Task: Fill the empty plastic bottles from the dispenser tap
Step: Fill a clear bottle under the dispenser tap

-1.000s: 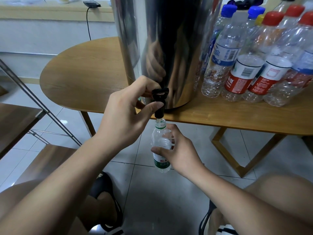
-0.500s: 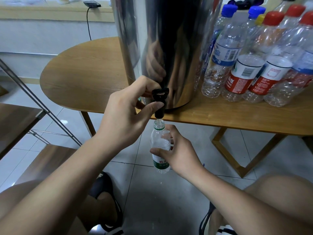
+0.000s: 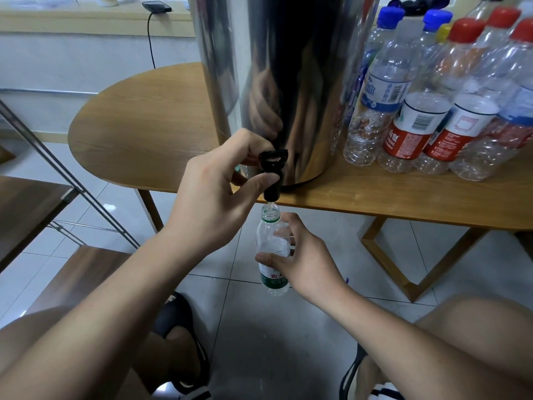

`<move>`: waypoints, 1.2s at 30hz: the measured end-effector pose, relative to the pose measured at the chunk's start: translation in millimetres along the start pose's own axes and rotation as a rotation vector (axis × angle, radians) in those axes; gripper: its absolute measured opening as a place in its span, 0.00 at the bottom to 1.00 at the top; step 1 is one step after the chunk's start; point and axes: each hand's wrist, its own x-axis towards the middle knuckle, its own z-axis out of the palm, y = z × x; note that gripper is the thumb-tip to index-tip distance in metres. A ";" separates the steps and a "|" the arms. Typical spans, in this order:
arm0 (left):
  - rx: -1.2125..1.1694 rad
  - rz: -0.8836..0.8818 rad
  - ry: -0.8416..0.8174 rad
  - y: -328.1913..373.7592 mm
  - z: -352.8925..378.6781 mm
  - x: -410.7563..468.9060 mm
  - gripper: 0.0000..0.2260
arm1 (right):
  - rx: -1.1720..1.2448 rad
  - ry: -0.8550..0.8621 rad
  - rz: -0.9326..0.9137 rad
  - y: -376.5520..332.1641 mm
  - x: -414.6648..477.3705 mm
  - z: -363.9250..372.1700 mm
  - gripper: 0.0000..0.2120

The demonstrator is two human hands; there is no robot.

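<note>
1. Under our left thumb sits the black tap, at the foot of the steel dispenser.
2. Our left hand grips that tap: the thumb presses on the side of the spout, and the fingers curl round the lever part above it.
3. Just below the thumb, the spout points down into the open mouth of a small plastic bottle, which has no cap on.
4. A short clear stream seems to run from spout to mouth; how full the bottle is, we cannot tell.
5. Our right hand holds this bottle upright. The thumb lies across the front above the green and white label, and the fingers wrap round the far side, showing through the clear plastic.
6. The bottle hangs in the air under the edge of the wooden table, over the tiled floor.
7. Well to the right of our fingers, a cluster of capped bottles stands on the table beside the dispenser, with red, blue and yellow caps.
8. Far beyond our left fingers, a dark phone lies on a ledge, a black cable dropping from it.
9. Left of our left forearm there is a wooden bench with a slanting metal frame.
10. Below both wrists, our knees and black sandals show above the floor.
</note>
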 end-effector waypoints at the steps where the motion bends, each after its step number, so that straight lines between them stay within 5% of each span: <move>1: -0.001 0.000 0.000 0.0 0.0 0.0 0.08 | -0.004 -0.003 -0.001 -0.4 0.1 -0.2 0.35; 36: -0.008 -0.008 -0.005 -0.7 0.4 -0.5 0.09 | 0.005 0.006 0.000 -2.8 -0.4 -3.7 0.34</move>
